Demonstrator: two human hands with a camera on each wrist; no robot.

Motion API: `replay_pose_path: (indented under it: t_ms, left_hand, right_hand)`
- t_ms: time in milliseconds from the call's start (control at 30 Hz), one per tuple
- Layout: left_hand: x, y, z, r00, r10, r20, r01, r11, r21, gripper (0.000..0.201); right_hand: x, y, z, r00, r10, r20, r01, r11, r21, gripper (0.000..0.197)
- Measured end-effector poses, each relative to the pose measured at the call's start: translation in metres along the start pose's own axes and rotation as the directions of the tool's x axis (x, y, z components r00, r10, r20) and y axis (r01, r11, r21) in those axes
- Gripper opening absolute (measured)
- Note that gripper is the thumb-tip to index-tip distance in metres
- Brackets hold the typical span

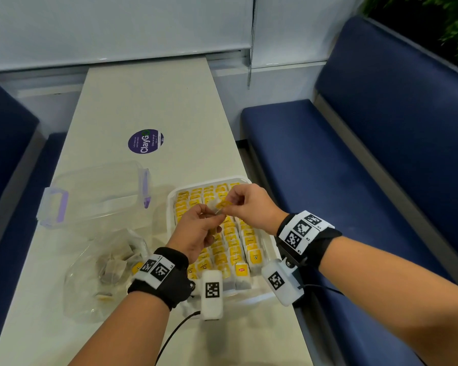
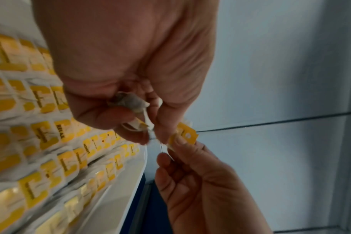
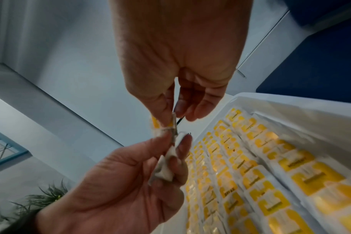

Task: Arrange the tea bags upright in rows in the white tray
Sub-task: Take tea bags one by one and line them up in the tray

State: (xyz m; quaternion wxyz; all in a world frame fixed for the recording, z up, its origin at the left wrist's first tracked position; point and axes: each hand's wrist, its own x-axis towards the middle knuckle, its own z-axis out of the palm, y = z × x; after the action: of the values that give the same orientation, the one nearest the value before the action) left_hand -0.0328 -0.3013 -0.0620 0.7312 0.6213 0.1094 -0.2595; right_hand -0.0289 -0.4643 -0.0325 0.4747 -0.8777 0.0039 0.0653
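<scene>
Left hand (image 1: 196,229) pinching small white paper tea bag (image 1: 214,207); right hand (image 1: 251,204) pinching its yellow tag above white plastic tray (image 1: 269,294). Rows nearly full; few bags left in clear plastic pouch (image 1: 101,270).

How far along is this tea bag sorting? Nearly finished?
Mostly done: the white tray already holds several long rows of upright tea bags. In hand: the left hand and right hand together hold one tea bag above the tray, the right pinching its yellow tag. Left: a few loose bags in the clear bag beside the tray.
</scene>
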Motion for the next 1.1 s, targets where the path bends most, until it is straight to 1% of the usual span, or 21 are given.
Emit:
replay_pose_path:
  t_ms: [100,133,167,233,267,300,367,433,467,533,633,700,733,767,800,833,867,933,1000,1067,1100]
  left_hand:
    - [0.001,0.000,-0.002,0.999,0.054,-0.002,-0.054,0.998,0.037,0.052]
    - [0.001,0.001,-0.003,0.997,0.072,0.020,-0.073,0.996,0.060,0.054]
    - [0.001,0.001,-0.002,0.995,0.089,0.042,-0.093,0.992,0.085,0.047]
    - [0.001,0.002,-0.001,0.992,0.115,0.049,-0.121,0.985,0.125,0.024]
    - [0.001,0.001,0.000,0.992,0.124,0.034,-0.128,0.982,0.139,0.015]
    - [0.001,0.001,0.000,0.991,0.128,0.024,-0.130,0.981,0.144,0.011]
    - [0.001,0.000,0.000,0.991,0.130,0.002,-0.129,0.982,0.136,0.019]
    - [0.002,-0.002,-0.001,0.986,0.155,-0.060,-0.145,0.978,0.153,0.031]
    - [0.003,-0.002,0.000,0.980,0.181,-0.088,-0.164,0.972,0.166,0.031]
    - [0.003,-0.003,0.001,0.970,0.225,-0.092,-0.204,0.960,0.190,0.022]
    - [0.003,-0.001,0.004,0.974,0.219,-0.051,-0.204,0.955,0.216,0.009]
    - [0.002,0.000,0.004,0.976,0.215,-0.038,-0.199,0.948,0.248,0.009]
    - [0.002,0.001,0.004,0.976,0.214,-0.031,-0.198,0.944,0.264,0.011]
    - [0.002,0.002,0.004,0.977,0.214,-0.025,-0.199,0.940,0.277,0.013]
    - [0.002,0.003,0.004,0.976,0.216,-0.018,-0.201,0.934,0.294,0.015]
    - [0.001,0.004,0.003,0.975,0.222,-0.012,-0.207,0.924,0.321,0.016]
    - [0.001,0.005,0.003,0.974,0.228,-0.004,-0.212,0.912,0.352,0.017]
    - [0.000,0.007,0.002,0.974,0.228,0.015,-0.216,0.896,0.387,0.020]
    - [-0.002,0.009,0.000,0.977,0.205,0.050,-0.209,0.900,0.383,0.024]
    - [-0.004,0.011,0.000,0.980,0.181,0.087,-0.200,0.911,0.359,0.026]
    - [-0.005,0.011,0.000,0.979,0.179,0.099,-0.202,0.917,0.344,0.026]
  right_hand:
    - [0.004,-0.001,-0.005,1.000,0.010,0.029,-0.008,0.998,-0.068,0.019]
    - [0.004,-0.002,-0.007,0.998,0.010,0.056,-0.006,0.997,-0.082,0.021]
    - [0.004,-0.003,-0.008,0.996,0.009,0.091,-0.001,0.997,-0.082,0.023]
    - [0.003,-0.003,-0.009,0.987,0.011,0.158,-0.003,0.999,-0.050,0.023]
    - [0.002,-0.002,-0.010,0.985,0.011,0.171,-0.006,0.999,-0.034,0.022]
    - [0.002,0.000,-0.010,0.986,0.013,0.168,-0.010,1.000,-0.017,0.022]
    - [0.002,0.003,-0.011,0.990,0.022,0.139,-0.028,0.999,0.039,0.022]
    - [0.001,0.005,-0.010,0.994,0.039,0.103,-0.050,0.993,0.110,0.024]
    - [0.001,0.006,-0.009,0.994,0.048,0.094,-0.061,0.988,0.143,0.026]
    - [-0.001,0.006,-0.007,0.993,0.055,0.102,-0.075,0.975,0.211,0.032]
    - [-0.004,0.001,-0.006,0.987,0.039,0.157,-0.081,0.958,0.275,0.041]
    - [-0.006,-0.003,-0.005,0.979,0.025,0.204,-0.074,0.968,0.239,0.042]
    - [-0.005,-0.004,-0.006,0.978,0.011,0.207,-0.043,0.987,0.153,0.040]
    - [-0.004,-0.005,-0.007,0.979,-0.022,0.201,0.021,1.000,0.007,0.035]
    - [-0.002,-0.005,-0.007,0.976,-0.069,0.208,0.102,0.983,-0.150,0.029]
    - [0.000,-0.004,-0.008,0.968,-0.107,0.229,0.168,0.949,-0.265,0.024]
    - [0.001,-0.003,-0.008,0.960,-0.119,0.254,0.201,0.924,-0.325,0.019]
    - [0.003,-0.002,-0.010,0.953,-0.120,0.278,0.214,0.916,-0.340,0.017]
    - [0.004,-0.002,-0.013,0.951,-0.122,0.284,0.208,0.931,-0.298,0.017]
    - [0.004,-0.003,-0.015,0.946,-0.085,0.312,0.156,0.966,-0.209,0.016]
    - [0.004,-0.003,-0.016,0.942,-0.052,0.333,0.098,0.987,-0.125,0.016]
